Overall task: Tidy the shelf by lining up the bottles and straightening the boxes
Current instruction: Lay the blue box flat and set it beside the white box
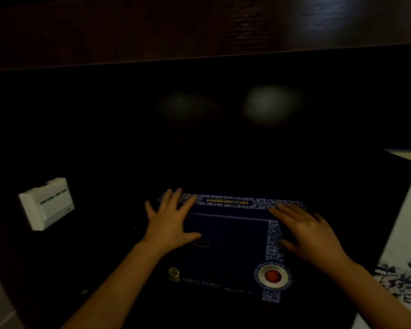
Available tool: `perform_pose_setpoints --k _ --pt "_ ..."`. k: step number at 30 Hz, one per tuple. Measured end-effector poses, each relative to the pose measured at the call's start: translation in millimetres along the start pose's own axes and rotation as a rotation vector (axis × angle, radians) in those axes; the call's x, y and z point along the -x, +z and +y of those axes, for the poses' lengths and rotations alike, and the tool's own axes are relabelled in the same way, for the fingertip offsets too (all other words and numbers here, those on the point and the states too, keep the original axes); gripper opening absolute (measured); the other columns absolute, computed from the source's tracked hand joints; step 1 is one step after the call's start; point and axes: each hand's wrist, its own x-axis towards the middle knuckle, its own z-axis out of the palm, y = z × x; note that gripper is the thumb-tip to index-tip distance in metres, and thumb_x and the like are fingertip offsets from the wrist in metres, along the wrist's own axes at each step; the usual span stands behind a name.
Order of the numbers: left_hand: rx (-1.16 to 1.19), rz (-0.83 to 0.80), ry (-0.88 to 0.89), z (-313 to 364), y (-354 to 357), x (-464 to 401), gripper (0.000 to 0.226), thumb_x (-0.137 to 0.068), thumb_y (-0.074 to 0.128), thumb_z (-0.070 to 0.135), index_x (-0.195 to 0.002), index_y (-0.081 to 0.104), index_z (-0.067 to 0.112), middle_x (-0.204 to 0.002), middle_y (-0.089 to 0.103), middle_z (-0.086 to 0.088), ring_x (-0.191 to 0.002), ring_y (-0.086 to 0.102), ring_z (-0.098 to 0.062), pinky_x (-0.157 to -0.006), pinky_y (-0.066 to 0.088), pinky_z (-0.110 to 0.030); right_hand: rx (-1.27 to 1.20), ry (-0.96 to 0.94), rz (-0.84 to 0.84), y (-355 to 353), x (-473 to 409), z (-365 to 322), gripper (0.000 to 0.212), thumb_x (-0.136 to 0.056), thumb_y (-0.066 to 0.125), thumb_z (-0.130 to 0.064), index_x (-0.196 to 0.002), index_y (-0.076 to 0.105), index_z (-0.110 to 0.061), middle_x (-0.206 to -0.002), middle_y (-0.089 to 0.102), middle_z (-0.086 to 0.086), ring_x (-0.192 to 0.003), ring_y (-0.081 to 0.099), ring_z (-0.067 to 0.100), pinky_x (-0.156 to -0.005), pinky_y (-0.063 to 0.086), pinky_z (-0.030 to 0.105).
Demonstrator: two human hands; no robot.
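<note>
Head view. A dark blue box with blue-and-white patterned borders and a round white-and-red seal lies flat on a very dark shelf surface, directly in front of the person. Its long axis appears to run away from the camera, with the patterned far edge lying roughly level across the view.

The left hand rests palm-down on the box's far-left corner, fingers spread and extended, thumb pointing inward across the lid; it overhangs the left edge. The right hand lies palm-down along the right side of the box, fingers likewise splayed and flat. Neither hand pinches or curls around anything; both press or steady from above and from the flanks.

The box sits between the two hands, each about equally near, so a squaring nudge would probably be a small two-handed turn or slide.

A small white carton stands well apart to the left, tilted relative to the box. A pale object with a dark floral print borders the right. No bottles can be made out in the darkness.
</note>
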Motion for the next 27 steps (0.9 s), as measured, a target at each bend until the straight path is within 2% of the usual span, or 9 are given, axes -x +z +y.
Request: perform_pose_setpoints --k 1,3,5,7,15,23,27 --pt "0.038 -0.058 -0.074 -12.5 -2.7 -1.0 0.098 -0.07 0.059 0.068 -0.144 0.0 0.043 -0.159 -0.006 -0.003 -0.146 -0.006 -0.025 -0.112 0.007 -0.064 -0.023 0.041 0.003 1.2 2.4 -4.9 0.079 -0.085 0.054 -0.05 -0.144 0.003 -0.038 -0.157 0.009 -0.009 -0.145 0.006 0.014 -0.115 0.02 0.042" --pt "0.143 -0.114 -0.117 -22.4 -6.5 -5.0 0.097 -0.071 0.064 0.062 -0.146 0.006 0.038 -0.159 -0.001 -0.005 -0.146 0.001 -0.027 -0.116 0.02 -0.055 -0.081 0.106 0.02 3.2 3.7 -14.0 0.077 -0.085 0.053 -0.05 -0.145 0.007 -0.035 -0.157 0.011 -0.005 -0.145 0.007 0.018 -0.112 0.03 0.041" --pt "0.154 -0.086 -0.091 -17.5 -8.1 -8.2 0.092 -0.074 0.064 0.058 -0.147 0.014 0.031 -0.158 0.012 -0.006 -0.144 0.011 -0.028 -0.116 0.024 -0.046 -0.117 0.15 0.044 2.9 2.4 -20.2 0.072 -0.086 0.053 -0.049 -0.145 0.012 -0.034 -0.157 0.015 -0.003 -0.144 0.01 0.019 -0.109 0.035 0.04" --pt "0.12 -0.049 -0.102 -13.0 -7.0 -8.1 0.09 -0.075 0.063 0.058 -0.146 0.016 0.029 -0.157 0.017 -0.005 -0.143 0.015 -0.028 -0.116 0.024 -0.043 -0.143 0.191 0.062 2.3 -0.1 -24.2 0.069 -0.086 0.054 -0.046 -0.144 0.019 -0.033 -0.155 0.021 -0.003 -0.143 0.014 0.019 -0.108 0.036 0.041" --pt "0.132 0.024 -0.169 -5.0 -4.5 5.5 0.092 -0.066 0.068 0.064 -0.143 0.029 0.033 -0.153 0.029 -0.004 -0.141 0.022 -0.029 -0.111 0.034 -0.042 -0.175 0.24 0.093 -0.8 4.5 -19.4 0.064 -0.084 0.06 -0.043 -0.14 0.03 -0.034 -0.152 0.031 -0.003 -0.141 0.021 0.019 -0.107 0.036 0.043" --pt "0.103 0.054 -0.155 12.4 -3.8 26.5 0.091 -0.066 0.064 0.069 -0.142 0.026 0.037 -0.153 0.029 0.0 -0.142 0.02 -0.028 -0.107 0.037 -0.042 -0.2 0.204 0.145 -9.9 37.3 -3.6 0.065 -0.079 0.067 -0.039 -0.136 0.04 -0.028 -0.146 0.041 0.002 -0.139 0.03 0.022 -0.103 0.041 0.048" --pt "0.096 0.041 -0.129 11.8 -5.2 27.2 0.091 -0.067 0.064 0.068 -0.143 0.026 0.036 -0.154 0.029 -0.001 -0.142 0.02 -0.028 -0.109 0.035 -0.044 -0.181 0.205 0.138 -11.8 42.9 -5.9 0.064 -0.081 0.065 -0.039 -0.138 0.038 -0.027 -0.147 0.039 0.002 -0.139 0.029 0.022 -0.102 0.042 0.047"
